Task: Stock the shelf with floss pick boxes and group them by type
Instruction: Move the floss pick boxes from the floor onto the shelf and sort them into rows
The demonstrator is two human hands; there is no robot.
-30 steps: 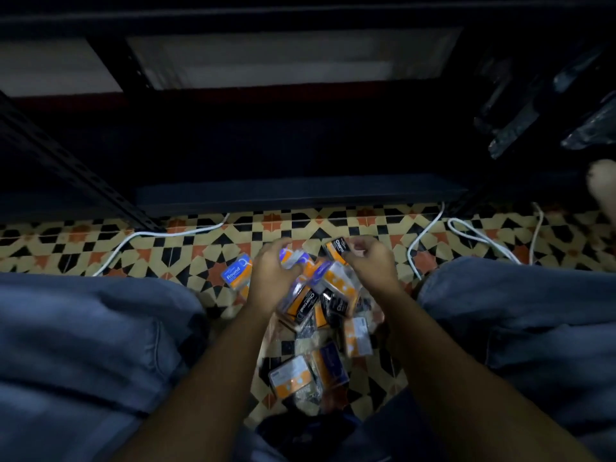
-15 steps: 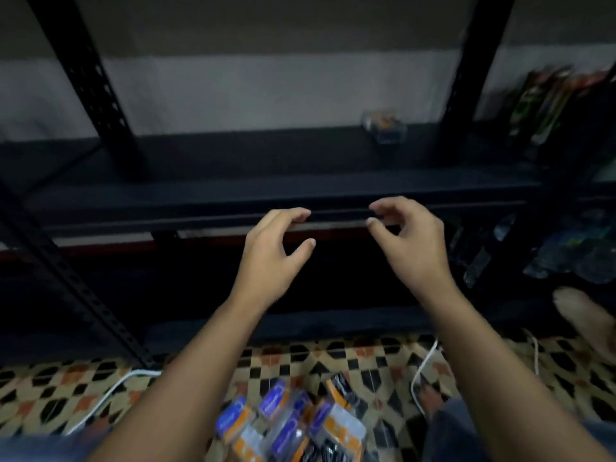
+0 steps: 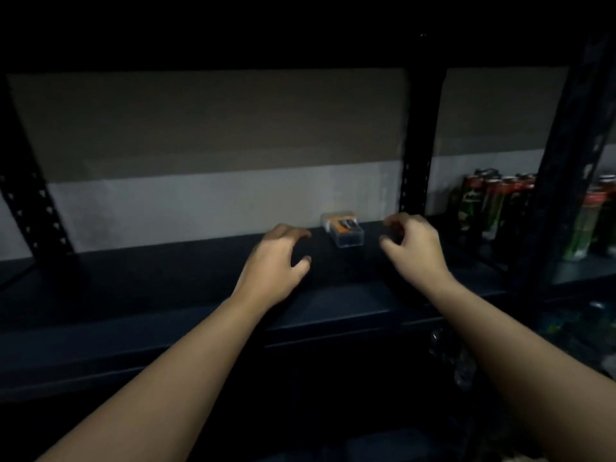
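Both hands (image 3: 276, 261) newly beside box (image 3: 343, 230)

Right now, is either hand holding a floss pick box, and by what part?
Nothing is held. Left hand and right hand hover with loosely curled fingers either side of the floss pick box on the shelf.

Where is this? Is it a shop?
Probably a shop's stockroom or back aisle. There is a dark metal shelf on slotted posts, one floss pick box on it, and rows of drink cans on the next rack. Two empty hands reach toward the box.
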